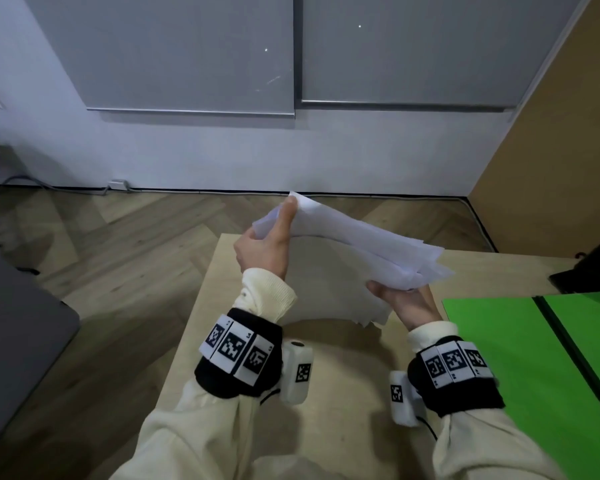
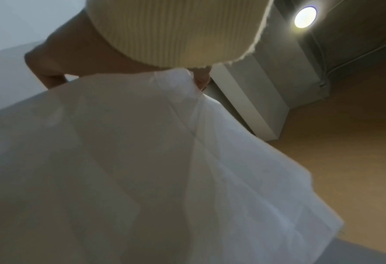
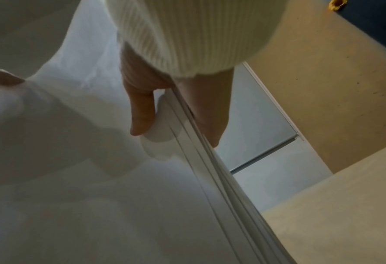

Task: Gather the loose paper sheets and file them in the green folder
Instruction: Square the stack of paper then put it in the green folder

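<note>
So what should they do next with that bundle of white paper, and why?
Probably tap the stack of white paper sheets edge-down on the pale wooden table to square it: left hand and right hand hold it aloft, corners splayed unevenly, and the open green folder waits alongside.

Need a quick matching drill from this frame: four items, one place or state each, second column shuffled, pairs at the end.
Items:
1. paper sheets
2. green folder
3. left hand
4. right hand

States:
A. lies open on the table, right side
B. grips the stack's far upper corner
C. held up off the table between both hands
D. grips the stack's near lower edge

Pairs: 1-C, 2-A, 3-B, 4-D
</note>
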### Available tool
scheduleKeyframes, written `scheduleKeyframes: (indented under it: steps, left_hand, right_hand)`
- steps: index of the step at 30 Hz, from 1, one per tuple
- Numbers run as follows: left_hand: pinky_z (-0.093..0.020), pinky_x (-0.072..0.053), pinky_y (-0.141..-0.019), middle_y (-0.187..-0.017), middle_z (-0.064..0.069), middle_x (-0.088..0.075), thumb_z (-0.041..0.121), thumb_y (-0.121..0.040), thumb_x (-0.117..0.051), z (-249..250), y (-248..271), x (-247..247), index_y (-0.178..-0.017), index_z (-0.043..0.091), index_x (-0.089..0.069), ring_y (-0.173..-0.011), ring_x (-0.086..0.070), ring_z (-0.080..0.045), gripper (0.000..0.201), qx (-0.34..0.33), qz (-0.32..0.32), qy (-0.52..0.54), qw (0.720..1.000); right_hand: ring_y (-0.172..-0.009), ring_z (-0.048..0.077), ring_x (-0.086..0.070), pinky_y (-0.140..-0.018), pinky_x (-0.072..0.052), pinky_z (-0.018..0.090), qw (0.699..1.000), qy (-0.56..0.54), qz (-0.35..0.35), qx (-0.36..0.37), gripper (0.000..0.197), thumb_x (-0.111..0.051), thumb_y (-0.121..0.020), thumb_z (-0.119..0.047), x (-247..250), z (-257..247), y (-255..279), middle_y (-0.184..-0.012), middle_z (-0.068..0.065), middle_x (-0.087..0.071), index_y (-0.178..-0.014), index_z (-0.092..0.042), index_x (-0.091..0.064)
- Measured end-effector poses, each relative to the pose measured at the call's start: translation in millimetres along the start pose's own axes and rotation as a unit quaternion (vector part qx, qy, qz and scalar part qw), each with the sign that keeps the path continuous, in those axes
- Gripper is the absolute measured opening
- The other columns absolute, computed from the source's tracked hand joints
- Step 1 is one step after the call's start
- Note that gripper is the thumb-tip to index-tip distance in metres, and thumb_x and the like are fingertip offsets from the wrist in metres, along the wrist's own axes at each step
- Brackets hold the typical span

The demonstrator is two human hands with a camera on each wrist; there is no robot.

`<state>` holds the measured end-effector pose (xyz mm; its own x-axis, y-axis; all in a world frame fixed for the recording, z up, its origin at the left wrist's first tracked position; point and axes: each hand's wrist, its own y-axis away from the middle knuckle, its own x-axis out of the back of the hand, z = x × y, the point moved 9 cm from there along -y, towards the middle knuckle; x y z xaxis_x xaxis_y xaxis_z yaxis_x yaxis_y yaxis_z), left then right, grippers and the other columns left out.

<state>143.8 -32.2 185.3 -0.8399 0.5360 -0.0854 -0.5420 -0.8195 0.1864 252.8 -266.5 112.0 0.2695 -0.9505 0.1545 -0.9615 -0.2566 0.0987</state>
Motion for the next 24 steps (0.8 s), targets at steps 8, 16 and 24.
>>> scheduleKeyframes:
  steps: [8, 16, 24]
  left_hand:
    - [-0.031, -0.049, -0.092, -0.104, 0.002, -0.062, 0.047, -0.064, -0.075, -3, -6, 1, -0.107, 0.022, -0.066, -0.106, -0.06, -0.02, 0.05, -0.049, 0.05, -0.033, 0.997]
    - [-0.01, -0.034, -0.052, -0.055, 0.008, -0.033, 0.039, -0.075, -0.073, -3, -6, 6, -0.051, 0.021, -0.034, -0.049, -0.032, -0.003, 0.05, -0.094, 0.034, 0.016, 0.995]
    - [-0.011, -0.038, -0.049, -0.052, 0.008, -0.04, 0.039, -0.07, -0.077, -18, 10, 6, -0.053, 0.019, -0.045, -0.044, -0.039, 0.002, 0.042, -0.095, -0.019, 0.013, 0.995]
  right_hand:
    - [-0.073, -0.011, -0.066, -0.064, -0.048, 0.001, 0.999, -0.007, -0.01, 0.039, 0.034, -0.078, -0.07, -0.004, 4, 1, 2, -0.089, -0.014, -0.067, -0.086, -0.031, -0.065]
    - [-0.077, 0.015, -0.064, -0.071, -0.05, 0.023, 0.998, -0.047, 0.049, 0.014, 0.017, -0.071, -0.078, -0.005, 9, 11, -2, -0.079, -0.002, -0.069, -0.083, -0.019, -0.065]
    - [-0.07, -0.012, -0.066, -0.071, -0.053, 0.015, 0.999, -0.018, 0.006, 0.036, 0.031, -0.072, -0.074, 0.001, 8, 15, 7, -0.074, -0.018, -0.073, -0.083, -0.028, -0.066]
